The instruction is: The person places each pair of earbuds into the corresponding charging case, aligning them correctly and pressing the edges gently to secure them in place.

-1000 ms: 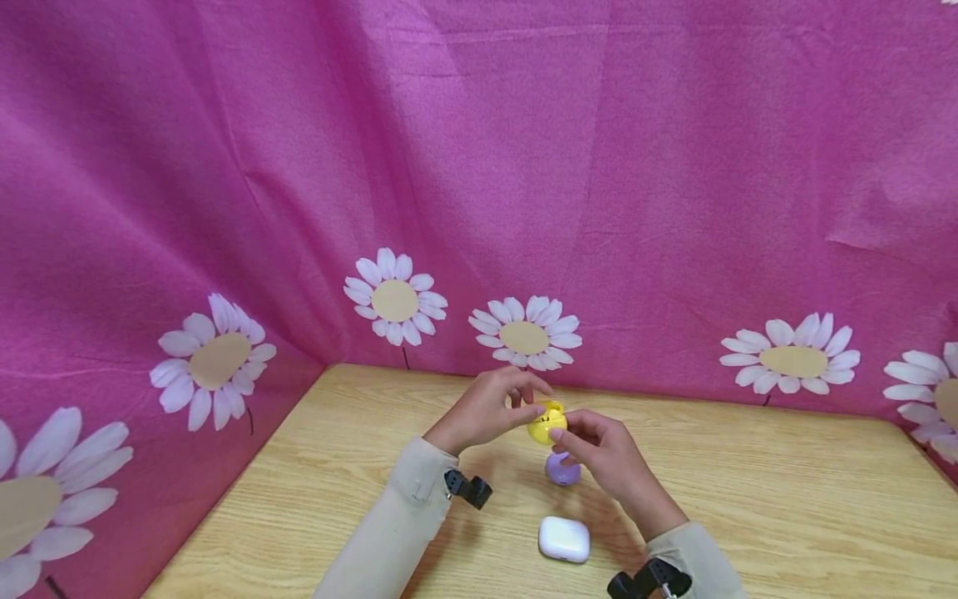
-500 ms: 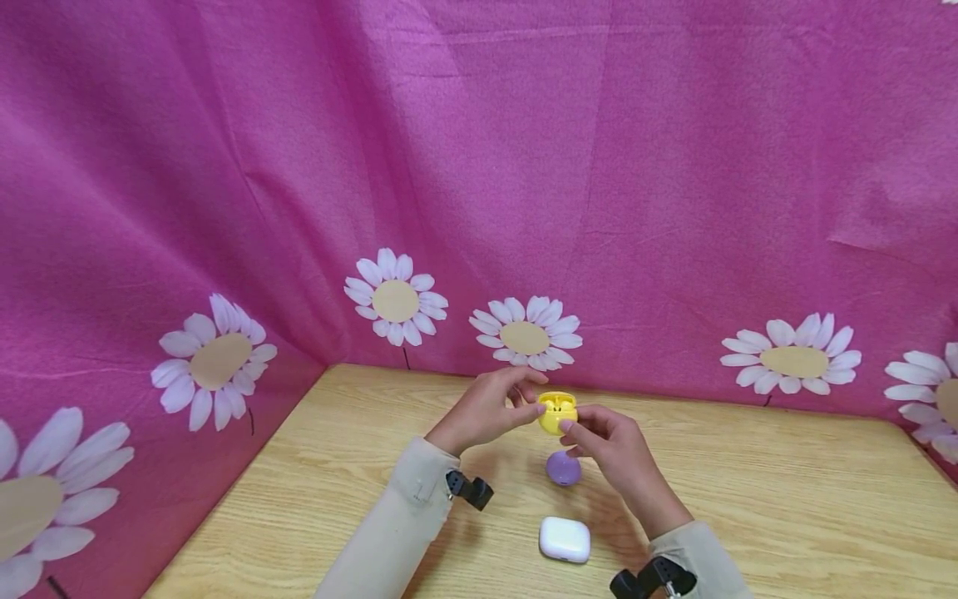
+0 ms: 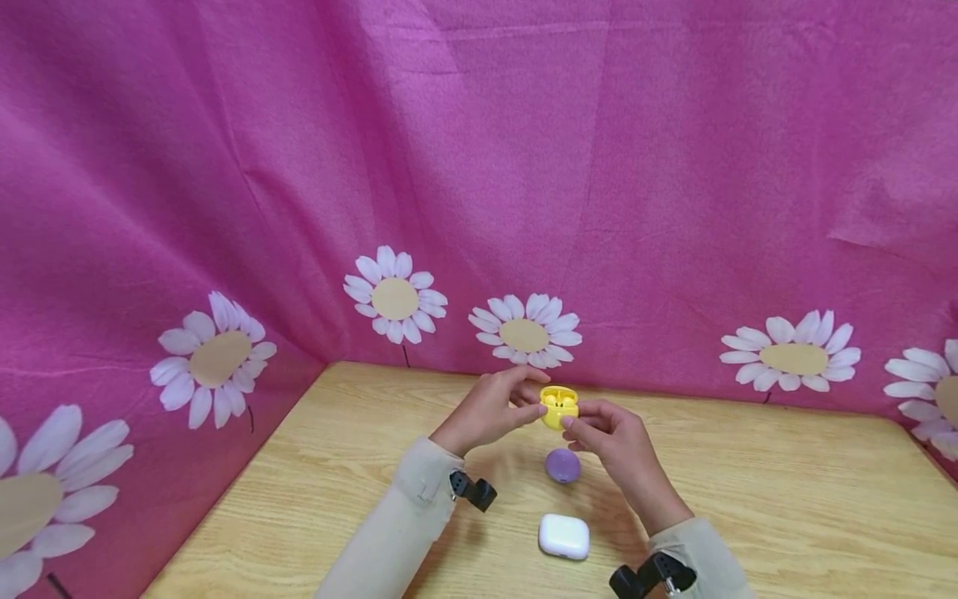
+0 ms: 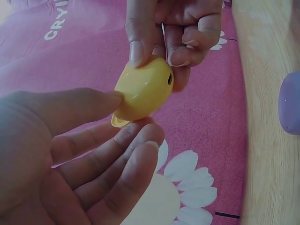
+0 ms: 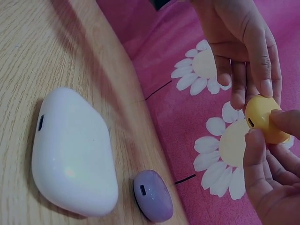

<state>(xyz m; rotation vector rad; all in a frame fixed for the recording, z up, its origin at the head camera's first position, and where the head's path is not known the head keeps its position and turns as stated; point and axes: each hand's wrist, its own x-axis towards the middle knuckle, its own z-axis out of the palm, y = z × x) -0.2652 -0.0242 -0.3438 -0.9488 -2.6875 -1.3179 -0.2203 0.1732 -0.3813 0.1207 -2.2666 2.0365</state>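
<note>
A small yellow earbud case [image 3: 557,419] is held up above the table with its lid raised, and yellow earbuds appear to sit inside. My right hand [image 3: 617,441] pinches its right side between thumb and fingers. From the left, my left hand [image 3: 490,412] has its thumb tip on the case front and its fingers behind, by the lid. In the left wrist view the underside of the yellow case [image 4: 145,91] shows a dark charging slot. Below the hands, a purple rounded case [image 3: 563,466] rests on the table, nearest to my right hand.
A white earbud case [image 3: 565,537] lies on the wooden table [image 3: 786,491], nearer to me than the purple one. Behind and to the left hangs a magenta cloth [image 3: 659,183] printed with daisies. Black wrist cameras [image 3: 473,491] are strapped over both sleeves.
The yellow case has moved slightly right and up and turned so its opened inside faces me. My right hand moved with it, while the purple and white cases stayed put.
</note>
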